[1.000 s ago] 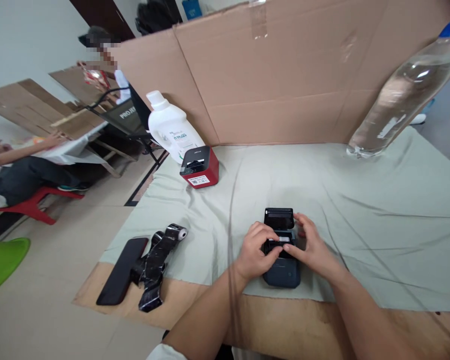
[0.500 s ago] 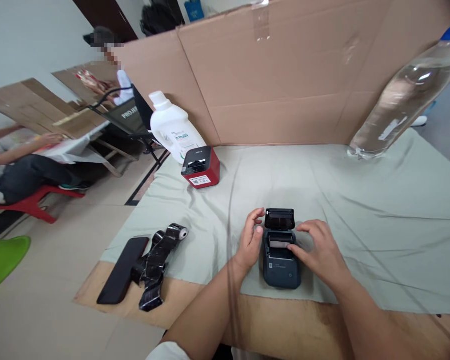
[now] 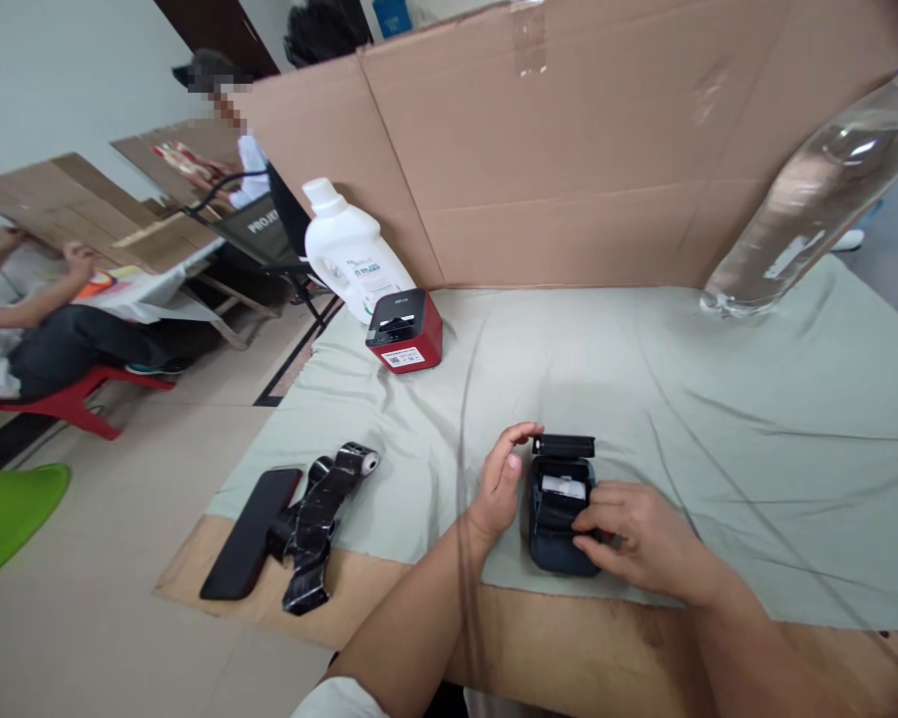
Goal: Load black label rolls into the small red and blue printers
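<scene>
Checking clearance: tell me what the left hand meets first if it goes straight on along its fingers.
Probably the printer's raised lid: the left hand has its fingertips right beside it. Depth is unclear.

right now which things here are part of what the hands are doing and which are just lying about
In hand:
- small dark blue label printer with its lid open and a white paper roll inside
- left hand, at the lid's corner
- right hand, resting on the printer body

Lying about:
- red and black printer
- white plastic jug
- clear plastic bottle
- black vacuum head
</scene>
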`<state>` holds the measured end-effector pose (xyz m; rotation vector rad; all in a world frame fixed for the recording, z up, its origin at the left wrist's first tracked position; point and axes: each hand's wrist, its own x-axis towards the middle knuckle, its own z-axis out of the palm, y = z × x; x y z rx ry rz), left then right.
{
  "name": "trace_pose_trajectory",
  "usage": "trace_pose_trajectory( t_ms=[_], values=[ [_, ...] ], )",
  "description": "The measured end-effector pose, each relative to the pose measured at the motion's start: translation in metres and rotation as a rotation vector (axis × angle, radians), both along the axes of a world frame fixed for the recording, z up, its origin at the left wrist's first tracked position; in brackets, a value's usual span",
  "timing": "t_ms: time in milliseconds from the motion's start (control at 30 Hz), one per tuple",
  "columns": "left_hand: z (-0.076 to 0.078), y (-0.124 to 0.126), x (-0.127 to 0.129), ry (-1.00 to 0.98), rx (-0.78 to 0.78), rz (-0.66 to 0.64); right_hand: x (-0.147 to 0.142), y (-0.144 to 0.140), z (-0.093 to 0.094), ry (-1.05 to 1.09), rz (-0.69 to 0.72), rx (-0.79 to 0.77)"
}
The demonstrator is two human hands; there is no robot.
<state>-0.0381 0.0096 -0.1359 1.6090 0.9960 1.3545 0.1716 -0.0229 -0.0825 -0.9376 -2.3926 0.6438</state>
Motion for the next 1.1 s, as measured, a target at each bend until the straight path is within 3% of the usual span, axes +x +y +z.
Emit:
trace_pose_trajectory(
  t_ms=[300, 433, 500, 600, 700, 867, 1000, 1100],
  values=[
    [0.008, -0.001, 0.001, 0.162, 0.007, -0.068, 0.002, -0.004, 0.008, -0.058, 0.048, -0.108],
    [0.009, 0.003, 0.002, 0.275, 0.05, -0.194, 0.005, -0.003, 0.008, -0.032, 0.006, -0.185],
    [0.01, 0.005, 0.002, 0.286, 0.039, -0.253, 0.006, 0.0, 0.002, -0.006, -0.091, -0.191],
    [0.01, 0.006, 0.001, 0.304, 0.019, -0.327, 0.007, 0.007, -0.013, 0.021, -0.369, -0.17],
    [0.011, 0.007, -0.002, 0.34, -0.003, -0.374, 0.008, 0.014, -0.029, 0.048, -0.526, -0.262],
    [0.017, 0.005, -0.003, 0.464, -0.013, -0.41, 0.009, 0.019, -0.04, 0.013, -0.415, -0.433],
    [0.018, 0.004, -0.002, 0.505, -0.013, -0.408, 0.007, 0.019, -0.041, -0.002, -0.388, -0.422],
    [0.015, 0.004, -0.002, 0.389, -0.011, -0.374, 0.005, 0.018, -0.041, 0.043, -0.35, -0.391]
  ],
)
